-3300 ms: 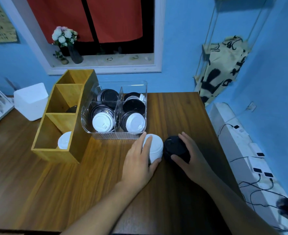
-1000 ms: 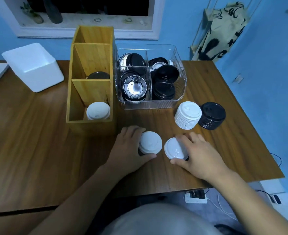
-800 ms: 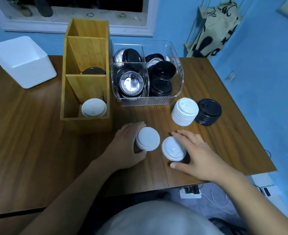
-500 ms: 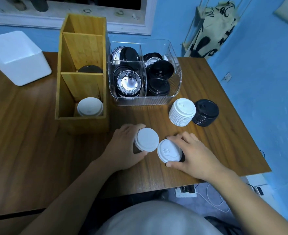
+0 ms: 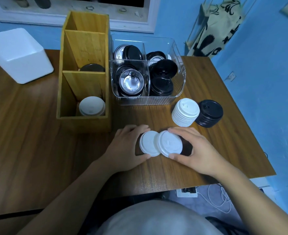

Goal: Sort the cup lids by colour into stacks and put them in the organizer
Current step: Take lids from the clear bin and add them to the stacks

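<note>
My left hand (image 5: 126,150) grips a short mixed stack topped by a white lid (image 5: 148,143). My right hand (image 5: 199,153) grips a second mixed stack, its white top lid (image 5: 170,144) overlapping the left one, with black lids (image 5: 186,148) below. A sorted white stack (image 5: 184,111) and a sorted black stack (image 5: 210,112) stand side by side to the right. The wooden organizer (image 5: 84,122) holds white lids (image 5: 91,106) in its near compartment and black lids (image 5: 92,67) in the middle one. A clear bin (image 5: 148,100) holds several unsorted lids.
A white foam box (image 5: 19,55) sits at the table's far left. The table's right edge (image 5: 251,133) runs close to the sorted stacks. A power strip and cables (image 5: 189,193) lie on the floor below the near edge.
Both hands have drawn their stacks together near the table's front; the right stack slid left until its white top lid overlaps the left one. The view has tilted downward.
</note>
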